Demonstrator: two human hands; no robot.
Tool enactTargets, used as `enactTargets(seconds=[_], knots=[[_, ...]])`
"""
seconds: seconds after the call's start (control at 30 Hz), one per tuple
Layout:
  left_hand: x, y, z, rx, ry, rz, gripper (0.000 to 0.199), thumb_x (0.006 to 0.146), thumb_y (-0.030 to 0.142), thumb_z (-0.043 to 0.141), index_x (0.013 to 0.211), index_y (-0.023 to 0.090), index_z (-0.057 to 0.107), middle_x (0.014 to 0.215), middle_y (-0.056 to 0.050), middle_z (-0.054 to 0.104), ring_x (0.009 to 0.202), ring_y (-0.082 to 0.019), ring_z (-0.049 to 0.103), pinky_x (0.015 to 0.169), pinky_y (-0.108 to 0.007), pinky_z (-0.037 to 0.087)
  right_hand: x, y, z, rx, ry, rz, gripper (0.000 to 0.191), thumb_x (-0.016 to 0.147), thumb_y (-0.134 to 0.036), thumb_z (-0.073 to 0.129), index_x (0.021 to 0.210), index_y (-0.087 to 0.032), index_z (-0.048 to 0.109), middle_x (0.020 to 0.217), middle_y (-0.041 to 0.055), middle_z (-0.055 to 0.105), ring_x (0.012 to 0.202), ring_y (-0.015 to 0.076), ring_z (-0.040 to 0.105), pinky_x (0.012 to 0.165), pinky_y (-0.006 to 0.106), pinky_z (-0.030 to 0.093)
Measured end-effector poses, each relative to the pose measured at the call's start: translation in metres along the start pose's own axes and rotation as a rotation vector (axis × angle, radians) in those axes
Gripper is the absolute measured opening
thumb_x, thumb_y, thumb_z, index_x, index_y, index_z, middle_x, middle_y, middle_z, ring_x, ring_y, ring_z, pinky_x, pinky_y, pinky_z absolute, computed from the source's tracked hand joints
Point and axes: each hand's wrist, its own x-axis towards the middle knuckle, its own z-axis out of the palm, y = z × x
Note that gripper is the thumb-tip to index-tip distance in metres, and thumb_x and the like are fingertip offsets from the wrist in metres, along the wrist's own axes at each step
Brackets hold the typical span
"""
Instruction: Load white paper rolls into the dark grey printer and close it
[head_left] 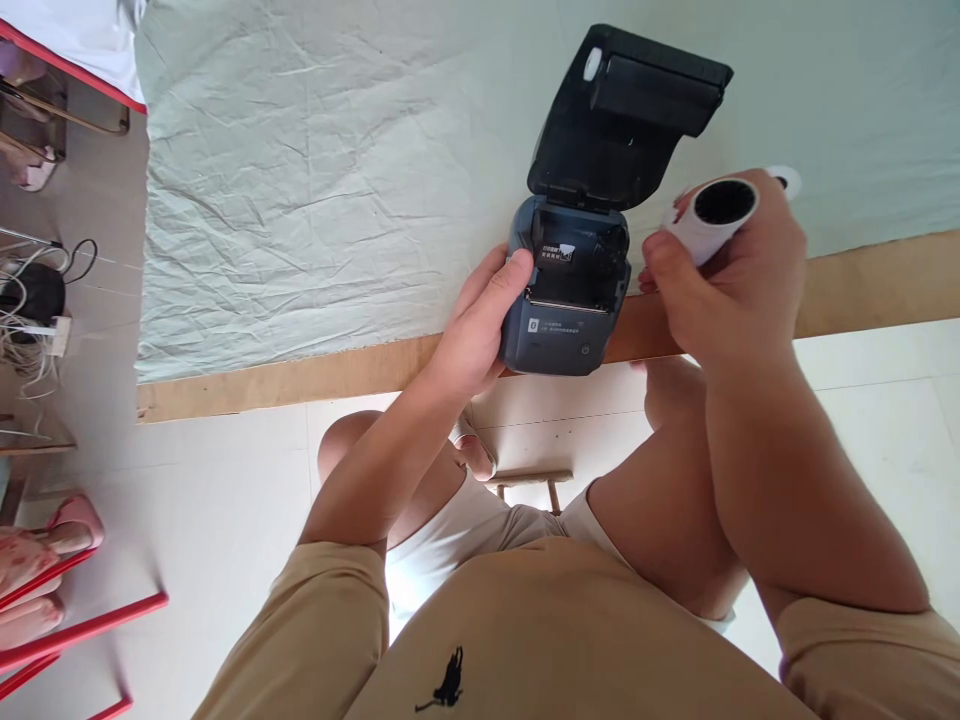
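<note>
Pinching, with the left hand, the nine o'clock wall of a dark printer, with thumb hooked over the rim and fingers mostly hidden along the side. Holding it across the wooden table edge, with its black lid swung open at one o'clock and its bay bared to show a printed label. With the right hand, at three o'clock from the printer and apart from it, gripping a white paper roll between thumb and curled fingers, with its dark hollow core facing up. Beyond the knuckles, at two o'clock, another white roll, too covered to tell whether held or lying down. Farther out, at eleven o'clock, wrinkled pale-green cloth; at six o'clock, between bare knees, a wooden stool; at nine o'clock, tangled cables; at eight o'clock, on the floor, another person's pink shoe beside a red frame
</note>
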Motion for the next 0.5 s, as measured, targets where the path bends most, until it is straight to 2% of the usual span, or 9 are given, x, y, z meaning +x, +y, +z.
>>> enactTargets(seconds=[0.07, 0.1, 0.17, 0.23, 0.27, 0.33, 0.4, 0.5], knots=[[0.0, 0.0, 0.0, -0.009, -0.001, 0.007, 0.041, 0.114, 0.067, 0.064, 0.109, 0.028, 0.074, 0.095, -0.003, 0.078, 0.097, -0.027, 0.089, 0.067, -0.035, 0.066, -0.001, -0.003, -0.001, -0.109, 0.077, 0.001, 0.026, 0.105, -0.047, 0.078, 0.124, -0.034, 0.066, 0.127, 0.0117, 0.078, 0.117, 0.0378, 0.079, 0.101, 0.063, 0.069], [-0.001, -0.001, 0.0, -0.013, -0.004, 0.011, 0.039, 0.113, 0.065, 0.065, 0.109, 0.028, 0.074, 0.094, -0.002, 0.077, 0.091, -0.025, 0.087, 0.063, -0.033, 0.062, 0.0, -0.005, -0.001, -0.146, 0.126, 0.007, 0.029, 0.1, -0.042, 0.082, 0.124, -0.034, 0.067, 0.128, 0.0108, 0.08, 0.113, 0.0375, 0.08, 0.1, 0.063, 0.069], [0.0, -0.001, 0.0, -0.02, -0.005, 0.015, 0.037, 0.113, 0.063, 0.066, 0.108, 0.027, 0.074, 0.093, -0.002, 0.076, 0.086, -0.023, 0.085, 0.059, -0.03, 0.058, 0.001, -0.007, 0.0, -0.19, 0.112, 0.027, 0.043, 0.093, -0.034, 0.085, 0.132, -0.034, 0.068, 0.124, 0.0086, 0.083, 0.105, 0.036, 0.082, 0.094, 0.06, 0.07], [0.0, -0.001, 0.0, -0.015, -0.002, 0.007, 0.038, 0.114, 0.064, 0.064, 0.109, 0.027, 0.073, 0.095, -0.002, 0.076, 0.092, -0.024, 0.087, 0.064, -0.031, 0.062, 0.002, -0.008, 0.002, -0.213, 0.065, 0.054, 0.056, 0.09, -0.03, 0.084, 0.143, -0.034, 0.068, 0.114, 0.0066, 0.086, 0.1, 0.0364, 0.083, 0.09, 0.059, 0.07], [0.0, -0.001, 0.001, -0.009, 0.002, 0.004, 0.041, 0.115, 0.066, 0.061, 0.11, 0.027, 0.073, 0.096, -0.002, 0.077, 0.098, -0.026, 0.088, 0.068, -0.033, 0.066, 0.001, -0.008, 0.002, -0.217, 0.042, 0.058, 0.061, 0.089, -0.031, 0.085, 0.148, -0.034, 0.068, 0.115, 0.0067, 0.087, 0.104, 0.0378, 0.084, 0.092, 0.06, 0.07], [0.0, -0.001, 0.001, 0.0, 0.006, 0.003, 0.045, 0.117, 0.068, 0.058, 0.112, 0.026, 0.074, 0.098, -0.003, 0.077, 0.106, -0.027, 0.089, 0.074, -0.035, 0.069, -0.001, -0.01, -0.001, -0.211, 0.047, 0.023, 0.065, 0.09, -0.037, 0.087, 0.151, -0.034, 0.069, 0.127, 0.0093, 0.089, 0.118, 0.0404, 0.084, 0.099, 0.062, 0.071], [0.0, -0.001, 0.001, -0.003, 0.002, 0.01, 0.046, 0.117, 0.068, 0.059, 0.114, 0.026, 0.076, 0.097, -0.003, 0.077, 0.102, -0.025, 0.089, 0.069, -0.031, 0.066, -0.004, -0.009, -0.01, -0.198, 0.181, -0.075, 0.057, 0.091, -0.044, 0.088, 0.145, -0.033, 0.074, 0.136, 0.0111, 0.086, 0.122, 0.0402, 0.083, 0.101, 0.061, 0.07], [-0.001, -0.001, 0.0, -0.002, -0.009, -0.011, 0.047, 0.116, 0.07, 0.06, 0.117, 0.026, 0.076, 0.102, -0.002, 0.079, 0.103, -0.024, 0.09, 0.066, -0.028, 0.065, -0.004, 0.006, -0.029, -0.218, 0.414, -0.197, 0.036, 0.101, -0.043, 0.079, 0.136, -0.033, 0.081, 0.133, 0.0129, 0.079, 0.116, 0.0402, 0.08, 0.094, 0.059, 0.067]])
